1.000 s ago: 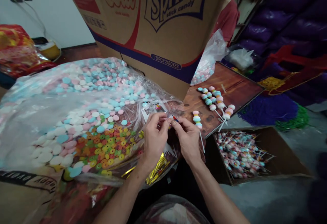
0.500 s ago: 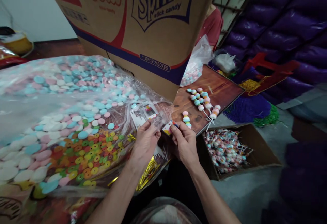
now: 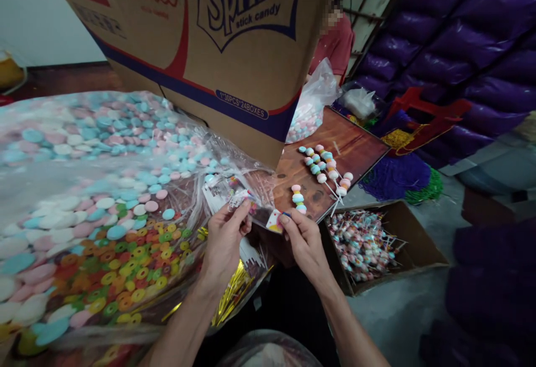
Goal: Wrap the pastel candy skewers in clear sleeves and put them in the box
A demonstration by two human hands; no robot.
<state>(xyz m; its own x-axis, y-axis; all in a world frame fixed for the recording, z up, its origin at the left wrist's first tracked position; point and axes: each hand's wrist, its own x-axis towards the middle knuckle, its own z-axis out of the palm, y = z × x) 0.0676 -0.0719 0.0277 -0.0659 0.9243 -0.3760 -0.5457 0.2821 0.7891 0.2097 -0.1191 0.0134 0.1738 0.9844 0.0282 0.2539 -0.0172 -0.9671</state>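
A small clear plastic bag (image 3: 262, 216) with colourful printed ends is stretched between my two hands. My left hand (image 3: 224, 238) pinches its left end between thumb and fingers. Its right end, printed white and yellow, is gripped by the thumb and fingertips of my right hand (image 3: 305, 239). Just beyond my right hand lies a candy skewer (image 3: 298, 198) of pink, yellow, blue and white pieces. Behind my left hand rests a stack of printed clear bags (image 3: 213, 195), with white sticks (image 3: 250, 252) and gold twist ties (image 3: 230, 294) nearer me.
Loose pastel candies (image 3: 113, 202) and ring gummies (image 3: 138, 266) spread over plastic at left. A tall cardboard carton (image 3: 234, 76) stands ahead. More candy skewers (image 3: 322, 166) lie on the wooden table (image 3: 355, 138). An open box (image 3: 412, 244) of wrapped skewers sits at right; a person (image 3: 337, 43) is behind.
My hands have drawn slightly apart, and the clear bag now spans a wider gap between them. The whole view has shifted a little, moving the surroundings left.
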